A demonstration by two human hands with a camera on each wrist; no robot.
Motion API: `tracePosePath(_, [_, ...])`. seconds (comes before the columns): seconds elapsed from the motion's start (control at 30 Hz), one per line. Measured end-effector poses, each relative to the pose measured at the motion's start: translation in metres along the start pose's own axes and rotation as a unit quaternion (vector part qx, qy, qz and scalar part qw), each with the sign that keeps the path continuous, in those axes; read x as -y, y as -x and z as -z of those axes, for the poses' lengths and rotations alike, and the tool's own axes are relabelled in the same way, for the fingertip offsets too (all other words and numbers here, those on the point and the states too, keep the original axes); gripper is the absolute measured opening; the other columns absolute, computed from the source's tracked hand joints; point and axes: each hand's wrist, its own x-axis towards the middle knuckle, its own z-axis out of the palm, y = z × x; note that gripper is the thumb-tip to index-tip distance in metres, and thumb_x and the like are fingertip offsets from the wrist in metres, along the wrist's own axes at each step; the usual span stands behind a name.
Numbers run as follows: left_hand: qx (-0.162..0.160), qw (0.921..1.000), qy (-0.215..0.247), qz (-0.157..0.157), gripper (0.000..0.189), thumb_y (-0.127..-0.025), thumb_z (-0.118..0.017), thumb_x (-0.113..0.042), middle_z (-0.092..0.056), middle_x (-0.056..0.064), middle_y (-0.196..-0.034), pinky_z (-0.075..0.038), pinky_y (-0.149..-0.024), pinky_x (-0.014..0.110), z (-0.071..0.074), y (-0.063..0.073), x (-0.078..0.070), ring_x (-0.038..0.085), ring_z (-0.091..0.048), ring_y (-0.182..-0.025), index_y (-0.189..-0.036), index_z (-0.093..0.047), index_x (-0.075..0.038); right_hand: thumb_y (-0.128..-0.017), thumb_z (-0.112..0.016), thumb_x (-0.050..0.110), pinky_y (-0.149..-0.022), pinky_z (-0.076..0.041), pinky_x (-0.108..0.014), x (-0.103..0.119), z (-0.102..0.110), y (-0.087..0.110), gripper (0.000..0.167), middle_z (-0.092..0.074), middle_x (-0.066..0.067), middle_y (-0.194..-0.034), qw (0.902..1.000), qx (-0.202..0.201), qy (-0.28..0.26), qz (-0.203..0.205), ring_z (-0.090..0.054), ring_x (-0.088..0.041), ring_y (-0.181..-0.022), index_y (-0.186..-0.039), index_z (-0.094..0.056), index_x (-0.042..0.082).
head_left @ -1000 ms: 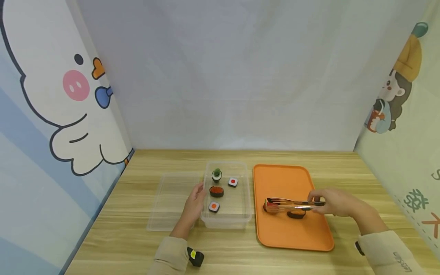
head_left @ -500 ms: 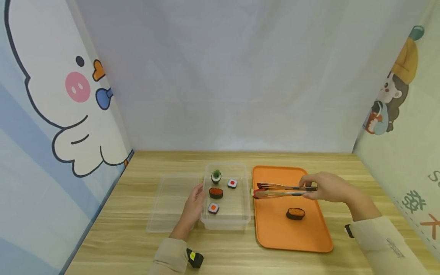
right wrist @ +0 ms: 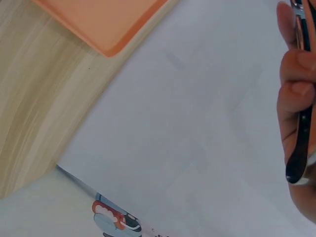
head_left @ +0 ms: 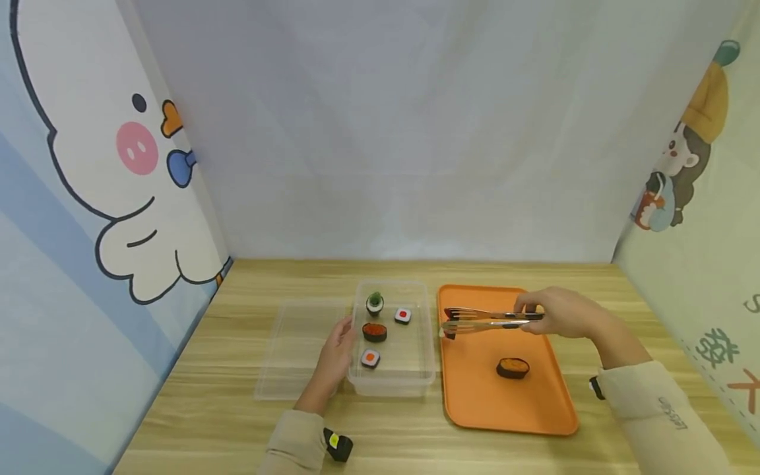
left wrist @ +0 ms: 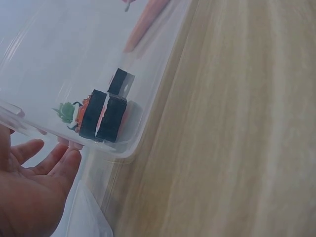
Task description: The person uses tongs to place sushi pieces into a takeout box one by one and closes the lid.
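My right hand (head_left: pixel 561 313) grips metal tongs (head_left: pixel 487 324) above the orange tray's (head_left: pixel 487 402) left part; the tongs' black-ended handle (right wrist: pixel 302 143) crosses the right wrist view. Between the tong tips sits a red-and-black sushi piece (head_left: pixel 450 334), mostly hidden. An orange-topped sushi (head_left: pixel 512 368) lies on the tray. Fingers of my left hand (head_left: pixel 335 353) touch the left side of a clear plastic box (head_left: pixel 392 384). Inside it are a green-topped sushi (head_left: pixel 375 303), a red-roe sushi (head_left: pixel 375 332), an orange-centred roll (head_left: pixel 371 358) and a red-centred roll (head_left: pixel 402 316).
A clear flat lid (head_left: pixel 291 349) lies on the wooden table (head_left: pixel 237 435), left of the box. A narrow gap separates box and tray. Behind the table hangs a pale curtain (head_left: pixel 386 145), with printed cartoon panels on both sides.
The tongs have lifted the red-and-black piece from the tray's middle left and carried it away from me, towards the tray's far left. The left hand stays at the box.
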Motion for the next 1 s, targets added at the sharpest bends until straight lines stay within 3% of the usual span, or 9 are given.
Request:
tracePosePath(0.33, [-0.001, 1.0, -0.007, -0.002, 0.047, -0.106, -0.039, -0.028, -0.046, 0.022, -0.141, -0.038, -0.099, 0.058, 0.0, 0.0, 0.001, 0.042, -0.046, -0.123, -0.147, -0.039, -0.005, -0.091, -0.07, 0.022, -0.053, -0.041, -0.028, -0.015, -0.023, 0.018, 0.012, -0.059, 0.006, -0.086, 0.997, 0.024, -0.066, -0.031, -0.047, -0.009, -0.059, -0.102, -0.064, 0.019])
tracePosePath(0.6, [-0.003, 1.0, -0.008, 0.0, 0.047, -0.106, -0.039, -0.03, -0.045, 0.022, -0.143, -0.037, -0.101, 0.057, 0.001, -0.001, 0.0, 0.041, -0.044, -0.126, -0.147, -0.039, -0.006, -0.087, -0.074, 0.02, -0.058, -0.042, -0.03, -0.016, -0.03, 0.04, 0.012, -0.06, 0.008, -0.086, 0.9996, -0.002, -0.017, -0.021, -0.048, -0.007, -0.068, -0.093, -0.063, 0.021])
tracePosePath(1.0, [0.0, 1.0, -0.002, -0.002, 0.046, -0.106, -0.039, -0.028, -0.045, 0.022, -0.142, -0.037, -0.1, 0.057, 0.001, -0.001, -0.001, 0.041, -0.044, -0.125, -0.147, -0.039, -0.006, -0.086, -0.075, 0.021, -0.06, -0.044, -0.033, -0.013, -0.038, 0.036, 0.016, -0.06, 0.007, -0.088, 0.9992, 0.007, -0.009, -0.038, -0.05, -0.009, -0.07, -0.097, -0.064, 0.017])
